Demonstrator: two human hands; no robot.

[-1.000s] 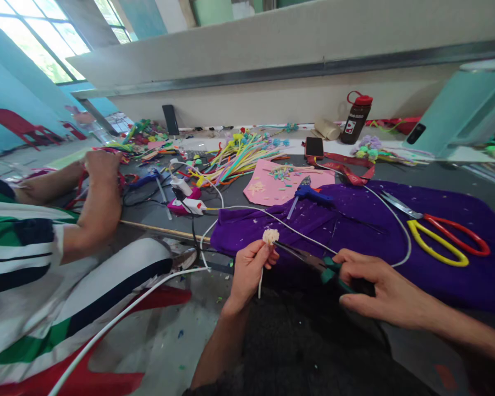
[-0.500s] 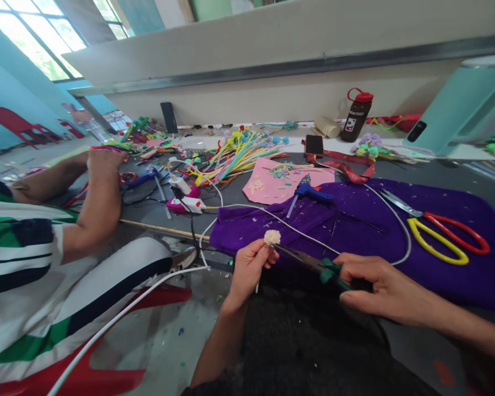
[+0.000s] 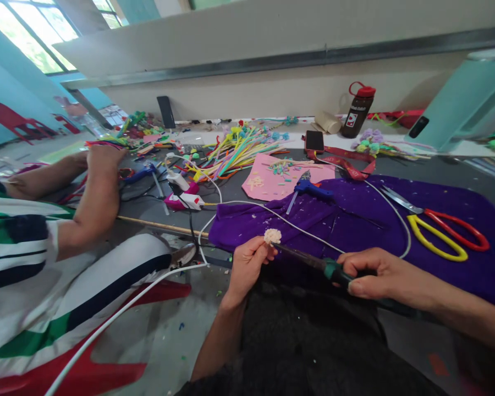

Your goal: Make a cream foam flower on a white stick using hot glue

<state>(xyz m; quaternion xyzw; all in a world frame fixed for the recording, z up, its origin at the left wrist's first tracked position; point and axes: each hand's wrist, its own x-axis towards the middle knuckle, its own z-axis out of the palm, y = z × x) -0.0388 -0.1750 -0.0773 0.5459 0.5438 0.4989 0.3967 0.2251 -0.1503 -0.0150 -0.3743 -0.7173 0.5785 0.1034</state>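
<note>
Between thumb and fingers, my left hand (image 3: 249,267) pinches a small cream fuzzy flower (image 3: 273,236), its head standing above the fingertips. My right hand (image 3: 377,273) is wrapped round the dark green handles of long-nose pliers (image 3: 307,257). The pliers' thin jaws point left, and their tips reach the underside of the flower near my left fingers. Whether the jaws grip it, I cannot tell. Beneath and behind both hands lies a purple cloth (image 3: 247,225). A blue glue gun (image 3: 311,188) rests on it, and red-and-yellow-handled scissors (image 3: 437,223) lie to the right.
A white cable (image 3: 289,224) crosses the cloth. Beyond are a pink sheet (image 3: 253,170) with cut bits, a pile of colourful pipe cleaners (image 3: 239,148), a phone (image 3: 314,142) and a bottle (image 3: 358,113). A co-worker's arm (image 3: 99,192) is at the left, near a power adapter (image 3: 185,198).
My right hand has turned the pliers, and their handles look closer together. The jaw tips have shifted slightly up toward the flower. My left hand stays almost still.
</note>
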